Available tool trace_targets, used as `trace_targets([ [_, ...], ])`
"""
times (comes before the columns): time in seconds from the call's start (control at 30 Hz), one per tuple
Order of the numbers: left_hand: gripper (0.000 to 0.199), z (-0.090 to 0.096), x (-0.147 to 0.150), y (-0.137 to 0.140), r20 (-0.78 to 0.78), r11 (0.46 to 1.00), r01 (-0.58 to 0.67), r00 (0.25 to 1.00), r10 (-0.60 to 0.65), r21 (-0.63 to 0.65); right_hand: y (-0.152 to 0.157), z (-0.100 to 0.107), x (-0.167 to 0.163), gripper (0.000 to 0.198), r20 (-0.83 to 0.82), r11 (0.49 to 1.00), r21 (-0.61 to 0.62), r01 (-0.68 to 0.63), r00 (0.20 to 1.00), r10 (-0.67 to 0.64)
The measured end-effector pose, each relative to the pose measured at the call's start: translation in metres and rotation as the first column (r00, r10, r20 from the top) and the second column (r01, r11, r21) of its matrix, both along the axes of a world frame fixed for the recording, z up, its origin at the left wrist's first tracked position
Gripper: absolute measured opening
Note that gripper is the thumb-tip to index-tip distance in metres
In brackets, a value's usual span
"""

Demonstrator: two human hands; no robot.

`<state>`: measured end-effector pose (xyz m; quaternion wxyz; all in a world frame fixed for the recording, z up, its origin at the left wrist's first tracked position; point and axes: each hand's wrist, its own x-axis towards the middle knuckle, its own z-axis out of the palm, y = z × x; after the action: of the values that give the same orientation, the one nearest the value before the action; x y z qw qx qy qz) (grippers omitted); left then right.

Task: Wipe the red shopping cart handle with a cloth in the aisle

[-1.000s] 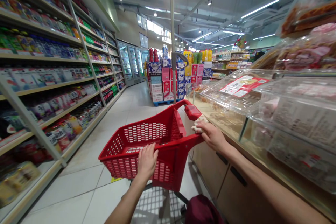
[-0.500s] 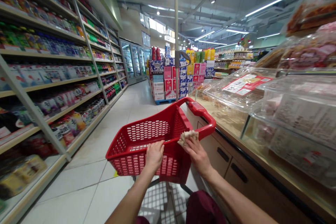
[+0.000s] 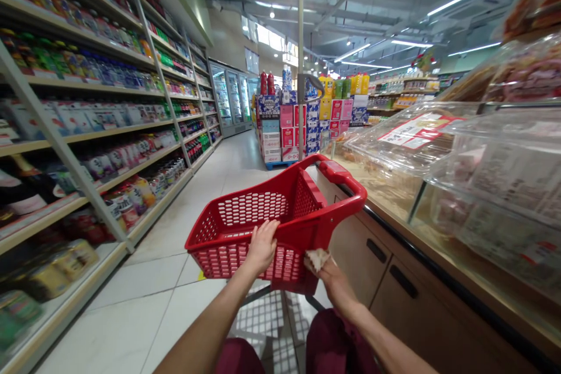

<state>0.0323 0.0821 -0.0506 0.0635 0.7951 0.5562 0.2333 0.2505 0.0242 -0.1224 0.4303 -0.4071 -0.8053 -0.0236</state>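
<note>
Through the head camera I see the red shopping cart [image 3: 293, 248] in the middle of the view, standing on the pale tiled floor [image 3: 127, 315], its basket toward the left and its looped handle [image 3: 358, 194] toward the right; my right hand [image 3: 333, 279] has its fingers closed on a crumpled off-white cloth [image 3: 317, 258], which lies against the rear lower part of the basket's near wall; my left hand [image 3: 262, 245] lies over the near rim with its fingers toward the inside, and I cannot tell whether it grips or only rests there; below both hands show knees in maroon trousers [image 3: 331, 342]; to the right, wooden cabinet fronts [image 3: 403, 315] with dark handles carry a tabletop [image 3: 372, 181], where clear plastic boxes [image 3: 418, 131] stand, one with a red and white label; ahead, beyond a pale upright pole [image 3: 300, 29], cartons [image 3: 287, 134] are stacked on a blue pallet [image 3: 280, 165], with bottles on top; glass-doored coolers [image 3: 232, 93] stand farther back; along the left run tall shelves [image 3: 151, 127] of drinks.
</note>
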Motion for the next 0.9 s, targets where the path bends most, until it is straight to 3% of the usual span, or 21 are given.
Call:
trace_targets([
  [0.07, 0.052, -0.001, -0.009, -0.001, -0.016, 1.0, 0.007, 1.0, -0.007, -0.005, -0.004, 0.0, -0.006, 0.033, 0.016, 1.0, 0.019, -0.025, 1.0, 0.025],
  [0.17, 0.054, -0.006, -0.029, -0.004, -0.032, 0.996, -0.089, 0.996, 0.088, -0.006, 0.008, 0.028, -0.007, 0.032, -0.114, 0.977, 0.196, 0.084, 0.992, -0.062],
  [0.23, 0.054, -0.009, -0.041, -0.008, -0.041, 0.989, -0.147, 0.988, 0.147, 0.001, 0.02, 0.037, -0.007, 0.034, -0.134, 0.964, 0.242, 0.113, 0.988, -0.082],
  [0.33, 0.054, -0.013, -0.05, -0.012, -0.05, 0.99, -0.141, 0.989, 0.141, -0.001, 0.023, 0.017, -0.015, 0.035, 0.011, 0.986, 0.169, -0.009, 1.0, 0.007],
  [0.43, 0.057, -0.015, -0.06, -0.015, -0.043, 0.992, -0.128, 0.991, 0.127, -0.017, 0.015, -0.008, -0.03, 0.034, 0.106, 0.996, 0.075, -0.049, 0.994, 0.041],
  [0.53, 0.06, -0.017, -0.078, -0.017, -0.013, 0.979, -0.202, 0.979, 0.202, -0.025, 0.015, 0.002, -0.047, 0.035, 0.076, 0.983, 0.147, -0.106, 0.992, 0.096],
  [0.63, 0.061, -0.018, -0.098, -0.021, 0.023, 0.97, -0.241, 0.97, 0.242, -0.038, 0.019, 0.016, -0.06, 0.036, 0.021, 0.978, 0.193, -0.08, 0.997, 0.077],
  [0.8, 0.062, -0.018, -0.131, -0.027, 0.112, 0.972, -0.225, 0.966, 0.232, -0.075, 0.007, -0.008, -0.089, 0.031, 0.174, 0.953, 0.071, -0.295, 0.944, 0.279],
  [0.9, 0.061, -0.017, -0.154, -0.03, 0.167, 0.95, -0.289, 0.938, 0.305, -0.116, 0.01, 0.004, -0.134, 0.031, 0.129, 0.948, 0.148, -0.281, 0.956, 0.263],
])
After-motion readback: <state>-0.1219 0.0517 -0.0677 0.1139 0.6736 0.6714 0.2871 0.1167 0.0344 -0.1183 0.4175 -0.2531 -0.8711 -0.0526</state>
